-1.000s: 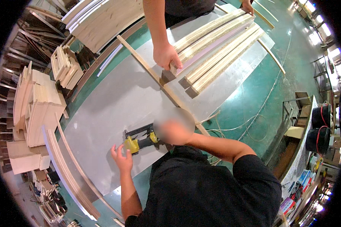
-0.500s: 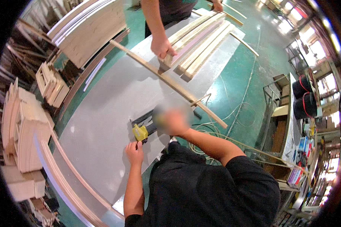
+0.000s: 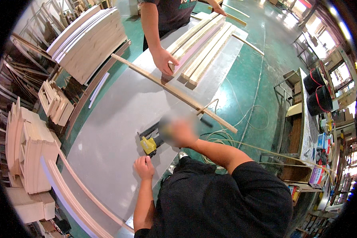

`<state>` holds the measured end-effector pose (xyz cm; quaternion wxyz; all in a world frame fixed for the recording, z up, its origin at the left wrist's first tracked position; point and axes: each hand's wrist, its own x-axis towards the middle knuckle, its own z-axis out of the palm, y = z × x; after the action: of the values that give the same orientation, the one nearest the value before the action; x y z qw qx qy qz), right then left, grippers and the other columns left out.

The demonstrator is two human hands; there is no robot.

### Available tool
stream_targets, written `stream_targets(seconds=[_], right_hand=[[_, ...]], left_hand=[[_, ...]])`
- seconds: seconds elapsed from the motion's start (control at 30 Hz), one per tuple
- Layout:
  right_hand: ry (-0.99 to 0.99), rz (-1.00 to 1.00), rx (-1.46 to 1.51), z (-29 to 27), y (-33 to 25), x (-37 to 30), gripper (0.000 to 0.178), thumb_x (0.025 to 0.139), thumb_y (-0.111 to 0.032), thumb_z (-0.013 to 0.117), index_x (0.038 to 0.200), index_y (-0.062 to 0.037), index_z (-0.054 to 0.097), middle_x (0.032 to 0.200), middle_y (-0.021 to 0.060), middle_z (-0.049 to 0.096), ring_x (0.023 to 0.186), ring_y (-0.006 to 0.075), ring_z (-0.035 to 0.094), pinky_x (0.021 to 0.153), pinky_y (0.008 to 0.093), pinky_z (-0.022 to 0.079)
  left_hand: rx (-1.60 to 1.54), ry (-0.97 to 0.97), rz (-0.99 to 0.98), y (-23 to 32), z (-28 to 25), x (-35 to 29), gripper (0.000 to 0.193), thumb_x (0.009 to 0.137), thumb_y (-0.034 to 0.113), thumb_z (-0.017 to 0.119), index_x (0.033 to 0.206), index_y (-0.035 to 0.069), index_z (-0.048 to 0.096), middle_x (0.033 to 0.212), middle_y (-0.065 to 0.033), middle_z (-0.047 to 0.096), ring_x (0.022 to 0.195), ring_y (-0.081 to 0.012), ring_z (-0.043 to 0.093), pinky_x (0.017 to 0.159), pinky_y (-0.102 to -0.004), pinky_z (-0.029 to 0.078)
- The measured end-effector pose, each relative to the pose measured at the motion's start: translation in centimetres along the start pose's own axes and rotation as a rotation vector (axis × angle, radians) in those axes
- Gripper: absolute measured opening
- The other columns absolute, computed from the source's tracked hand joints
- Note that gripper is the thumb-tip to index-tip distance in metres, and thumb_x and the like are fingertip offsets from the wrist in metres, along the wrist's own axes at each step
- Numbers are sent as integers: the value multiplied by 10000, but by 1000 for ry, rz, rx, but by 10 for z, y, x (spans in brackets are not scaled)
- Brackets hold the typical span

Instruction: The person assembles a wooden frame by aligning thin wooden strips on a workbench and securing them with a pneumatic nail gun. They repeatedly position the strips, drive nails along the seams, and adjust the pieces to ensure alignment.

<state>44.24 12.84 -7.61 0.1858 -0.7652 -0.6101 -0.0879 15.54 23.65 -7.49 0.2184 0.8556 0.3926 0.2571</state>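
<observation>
so, tool: a yellow and black nail gun [image 3: 151, 142] lies on the grey table [image 3: 107, 131], near the person.
right hand: the right hand [image 3: 181, 132] rests at the gun's grip; it is blurred, so i cannot tell how far it is closed.
left hand: the left hand [image 3: 144, 167] is loosely curled and empty, just beside the gun's yellow end, maybe to steady it.
far side: another person's hand [image 3: 164, 59] presses a long wood strip [image 3: 174, 93] flat, next to stacked boards [image 3: 204, 49].
</observation>
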Motion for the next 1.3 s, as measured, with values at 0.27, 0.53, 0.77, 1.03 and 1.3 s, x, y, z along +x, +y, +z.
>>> stream_targets(seconds=[0.27, 0.53, 0.77, 1.03, 1.3], right_hand=[[-175, 111, 51, 10, 7, -13, 593, 788, -236, 736, 1354, -103, 615, 1386, 189, 560, 1365, 377, 484, 1190, 612, 291], [-349, 132, 91, -21, -5, 3, 727, 835, -209, 679, 1521, -115, 456, 1520, 147, 468, 1536, 318, 329, 1283, 598, 123], [-371, -2, 99, -2, -10, 28, 617, 892, -216, 623, 1489, -112, 503, 1611, 166, 408, 1556, 350, 302, 1284, 621, 123], [-312, -99, 229, 13, -39, 57, 605, 865, -166, 660, 1454, -125, 527, 1583, 153, 431, 1548, 367, 312, 1287, 626, 135], [-229, -259, 495, 17, -76, 77, 542, 807, -169, 742, 1336, -178, 620, 1533, 161, 476, 1494, 407, 375, 1289, 597, 180]], left_hand=[[11, -3, -11, 8, 1, 3, 244, 971, 274, 600, 857, 70, 671, 872, -100, 663, 880, -340, 600, 829, -481, 437], [-128, 38, -102, 14, -3, 3, 356, 974, 237, 595, 1255, 50, 703, 896, -118, 659, 891, -323, 625, 803, -464, 477], [-174, 28, 43, -3, 5, -5, 476, 967, 167, 594, 1415, 10, 628, 1015, -154, 640, 884, -313, 623, 811, -443, 515], [-253, -8, -180, 32, -30, -35, 501, 935, 131, 682, 1414, -2, 613, 1010, -134, 617, 876, -270, 616, 770, -388, 521], [-304, 164, -276, 2, -24, -85, 488, 889, 165, 769, 1333, -1, 650, 1043, -139, 673, 913, -281, 659, 840, -400, 554]])
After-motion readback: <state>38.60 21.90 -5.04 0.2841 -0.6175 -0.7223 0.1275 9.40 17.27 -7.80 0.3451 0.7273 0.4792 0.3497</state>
